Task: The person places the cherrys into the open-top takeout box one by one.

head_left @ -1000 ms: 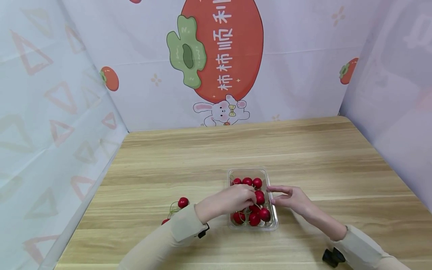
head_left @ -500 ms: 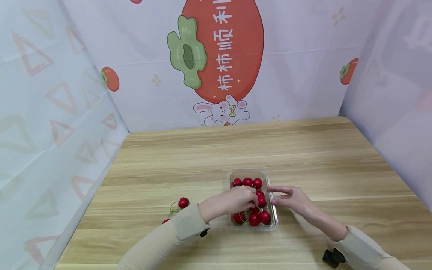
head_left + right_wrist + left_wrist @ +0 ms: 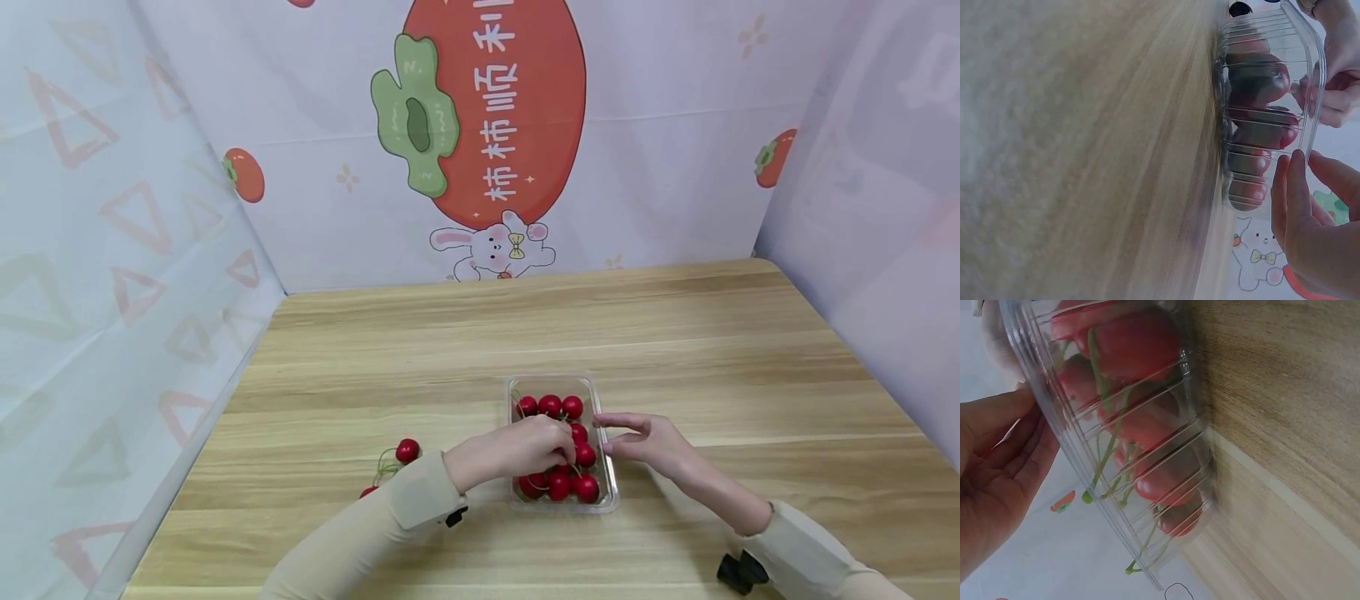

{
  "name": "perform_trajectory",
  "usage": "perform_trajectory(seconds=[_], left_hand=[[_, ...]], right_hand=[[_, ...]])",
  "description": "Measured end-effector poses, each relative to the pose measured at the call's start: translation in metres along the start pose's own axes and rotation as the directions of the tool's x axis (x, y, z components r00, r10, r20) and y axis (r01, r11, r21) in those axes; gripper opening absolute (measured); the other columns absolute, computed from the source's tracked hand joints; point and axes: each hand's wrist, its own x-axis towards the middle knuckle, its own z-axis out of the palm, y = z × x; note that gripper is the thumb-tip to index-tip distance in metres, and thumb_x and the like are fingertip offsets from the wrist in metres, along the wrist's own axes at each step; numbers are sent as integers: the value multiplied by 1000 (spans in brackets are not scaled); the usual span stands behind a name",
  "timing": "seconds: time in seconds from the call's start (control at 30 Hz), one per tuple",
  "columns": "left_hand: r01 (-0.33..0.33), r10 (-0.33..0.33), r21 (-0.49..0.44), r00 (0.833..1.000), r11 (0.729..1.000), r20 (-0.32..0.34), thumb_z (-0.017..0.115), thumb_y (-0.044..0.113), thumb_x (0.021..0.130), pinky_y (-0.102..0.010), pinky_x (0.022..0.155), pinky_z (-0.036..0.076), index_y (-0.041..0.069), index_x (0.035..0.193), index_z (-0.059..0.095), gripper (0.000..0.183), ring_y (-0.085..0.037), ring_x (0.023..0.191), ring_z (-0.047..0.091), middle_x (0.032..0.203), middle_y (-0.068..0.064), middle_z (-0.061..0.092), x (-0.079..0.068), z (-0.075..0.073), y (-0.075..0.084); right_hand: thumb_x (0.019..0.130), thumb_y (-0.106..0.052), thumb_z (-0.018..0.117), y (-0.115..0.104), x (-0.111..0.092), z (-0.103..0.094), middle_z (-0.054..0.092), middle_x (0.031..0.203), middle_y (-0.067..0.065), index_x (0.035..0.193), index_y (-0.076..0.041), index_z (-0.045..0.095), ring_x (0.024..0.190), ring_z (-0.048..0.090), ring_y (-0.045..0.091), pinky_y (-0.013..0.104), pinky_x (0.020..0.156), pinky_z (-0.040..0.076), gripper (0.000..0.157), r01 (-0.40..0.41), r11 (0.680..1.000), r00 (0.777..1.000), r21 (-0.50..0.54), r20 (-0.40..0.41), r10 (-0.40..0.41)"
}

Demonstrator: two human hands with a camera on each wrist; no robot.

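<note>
A clear plastic tray [image 3: 556, 379] holds several red cherries [image 3: 550, 405] with green stems. My left hand [image 3: 517, 450] reaches into the tray's middle from the left, its curled fingers pinching a cherry [image 3: 584, 455] among the others. My right hand [image 3: 637, 437] rests on the tray's right rim with straight fingers. In the left wrist view my palm [image 3: 991, 481] lies close beside the tray wall [image 3: 1054, 425]. In the right wrist view the right hand's fingertips [image 3: 1290, 187] touch the tray's rim [image 3: 1310, 81].
Two loose cherries [image 3: 407, 451] [image 3: 367, 492] lie on the wooden table [image 3: 525, 333] left of my left sleeve. Printed fabric walls [image 3: 120, 250] close in the table at the back and on both sides.
My left hand has slid slightly toward me inside the tray, and the cherries near its front end have shifted. The right hand has not moved.
</note>
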Motion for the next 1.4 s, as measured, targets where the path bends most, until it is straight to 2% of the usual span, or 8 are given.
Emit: perform_trajectory(seconds=[0.2,0.33,0.47,0.63,0.87,1.1,1.4], left_hand=[[-32,33,12,999,999,-29,62,7,82,-5,77,39,12,89,69,11,0,85,57,87,5,65,-2,0,-2],[-27,27,-10,998,1000,-52,62,7,82,-6,79,39,13,90,69,13,0,87,56,90,6,65,-6,-1,-4],[-22,21,-17,997,1000,-71,62,8,81,-5,75,39,12,88,69,11,1,83,55,88,6,64,-10,-2,-5],[7,-12,-52,996,999,-89,63,10,81,-3,70,39,12,88,69,9,2,79,53,86,5,63,-17,-5,-7],[42,-51,-85,994,995,-101,62,9,81,-6,72,41,11,89,69,10,0,83,56,88,5,64,-27,-6,-8],[52,-67,-100,986,994,-153,62,11,81,-5,62,39,10,89,68,9,-5,72,55,86,2,63,-38,-9,-8],[79,-101,-123,977,989,-185,61,11,82,-13,72,44,9,89,68,10,-9,82,58,88,2,63,-55,-13,-10]], right_hand=[[82,-22,62,0,0,-1,50,121,23,126,5,44,94,61,16,34,85,46,54,4,1000,1000,12,9,-4],[82,-21,62,0,0,-1,52,119,23,126,5,44,93,61,15,37,87,44,54,9,1000,1000,16,11,-9],[82,-21,62,1,1,-2,54,116,22,126,5,44,93,61,15,39,88,44,54,10,1000,1000,12,10,-10],[82,-21,62,1,1,-2,52,119,23,126,6,44,93,61,14,36,87,45,54,17,1000,1000,13,12,-17],[82,-21,62,0,0,-1,47,123,24,126,6,43,93,61,15,35,87,45,54,15,1000,1000,21,13,-15],[82,-19,63,0,1,0,46,125,25,125,8,43,91,61,13,26,83,46,54,17,999,1000,41,15,-18],[82,-20,63,1,1,-1,49,122,25,125,7,44,90,62,12,25,82,47,54,16,999,1000,31,17,-16]])
